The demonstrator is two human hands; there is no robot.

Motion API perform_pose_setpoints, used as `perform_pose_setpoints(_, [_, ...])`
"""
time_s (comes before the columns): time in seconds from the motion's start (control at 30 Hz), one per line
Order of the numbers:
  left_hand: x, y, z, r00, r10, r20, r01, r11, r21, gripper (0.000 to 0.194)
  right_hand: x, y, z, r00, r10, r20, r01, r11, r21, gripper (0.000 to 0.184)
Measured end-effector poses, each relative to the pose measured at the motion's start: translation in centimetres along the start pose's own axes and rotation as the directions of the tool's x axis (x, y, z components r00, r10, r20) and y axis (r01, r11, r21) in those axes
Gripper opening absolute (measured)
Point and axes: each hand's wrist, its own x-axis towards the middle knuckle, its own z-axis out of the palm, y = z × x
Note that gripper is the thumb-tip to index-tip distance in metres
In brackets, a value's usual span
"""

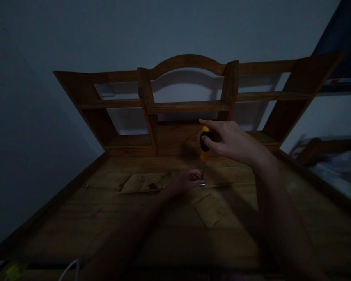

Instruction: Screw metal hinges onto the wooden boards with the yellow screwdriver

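A screwdriver (205,157) with a yellow and black handle stands nearly upright in my right hand (232,142), whose fingers are wrapped round the grip. Its thin shaft points down to the fingertips of my left hand (187,181), low over the wooden desktop. Those left fingers are bent together at the tip; what they pinch is hidden in the dim light. Just below them a small shiny metal piece (201,185) shows, touching or very near the fingers. Left of that hand, a long rectangular opening (148,182) in the desktop has a rough, stained inside.
A thin wooden piece (207,210) lies in front of the hands. Two small screw-like items, one upright (87,187) and one lying (97,211), are at the left. A wooden shelf unit (190,106) rises behind. A white cable (71,267) shows at the front edge.
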Motion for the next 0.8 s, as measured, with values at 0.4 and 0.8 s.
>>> perform_pose_setpoints(0.4, [0.04, -0.09, 0.03, 1.0, -0.012, -0.012, 0.012, 1.0, 0.02, 0.02, 0.17, -0.26, -0.11, 1.0, -0.019, -0.016, 0.019, 1.0, 0.005, 0.042])
perform_pose_setpoints(0.8, [0.09, 0.32, -0.02, 1.0, -0.001, -0.019, 0.001, 1.0, 0.031, 0.019, 0.22, -0.21, -0.07, 0.999, -0.025, -0.026, 0.024, 1.0, -0.016, 0.039])
